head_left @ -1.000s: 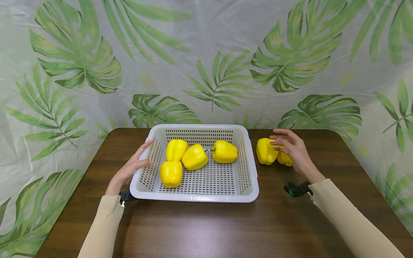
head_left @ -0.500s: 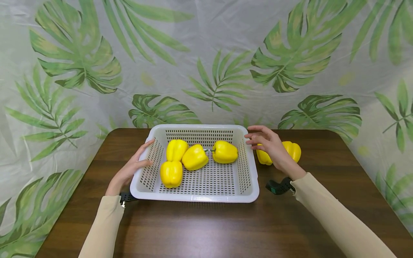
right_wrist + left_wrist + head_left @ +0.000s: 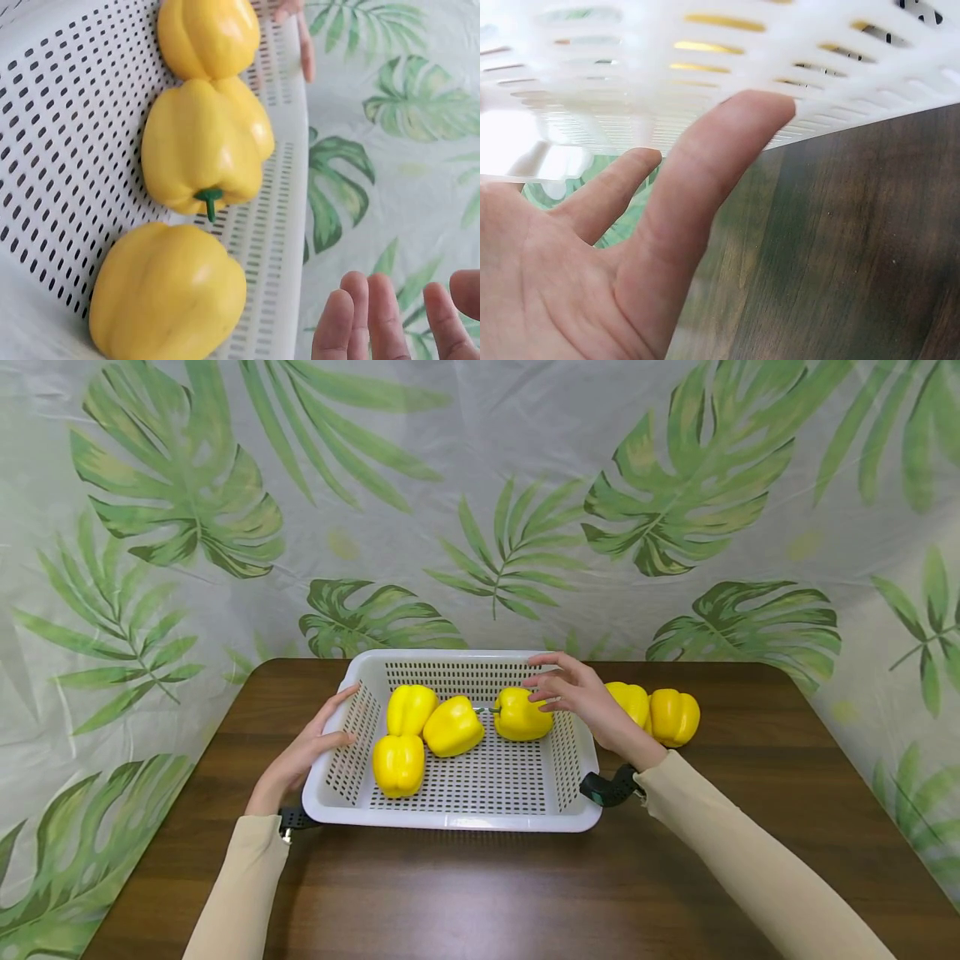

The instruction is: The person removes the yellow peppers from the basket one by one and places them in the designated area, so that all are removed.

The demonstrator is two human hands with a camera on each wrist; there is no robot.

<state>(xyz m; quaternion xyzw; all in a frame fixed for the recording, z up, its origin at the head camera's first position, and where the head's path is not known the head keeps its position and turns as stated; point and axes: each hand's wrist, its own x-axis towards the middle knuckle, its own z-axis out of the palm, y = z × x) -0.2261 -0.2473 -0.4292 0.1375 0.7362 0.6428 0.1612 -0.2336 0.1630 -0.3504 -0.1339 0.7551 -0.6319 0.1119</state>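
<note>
A white perforated plastic basket (image 3: 517, 821) holds several yellow bell peppers: one at the back left (image 3: 410, 708), one at the front left (image 3: 398, 767), one in the middle (image 3: 453, 727) and one at the right (image 3: 516, 714). My left hand (image 3: 300, 756) rests against the left side of the basket with fingers and thumb extended. In the left wrist view its thumb (image 3: 697, 172) lies close along the slotted wall. Nothing is in my right hand (image 3: 581, 697), which hovers above the right side of the basket, its fingers loosely spread and overlapping the right pepper in the head view.
Two more yellow bell peppers lie on the brown wooden table (image 3: 465, 893) to the right of the basket. The nearer pepper (image 3: 632, 700) is partly covered by my right hand, and the other pepper (image 3: 673, 718) sits beside it. A leaf-patterned cloth (image 3: 510, 510) hangs behind the table.
My right hand has moved left, from above the peppers on the table to over the right side of the basket. The left hand and the basket stay where they were.
</note>
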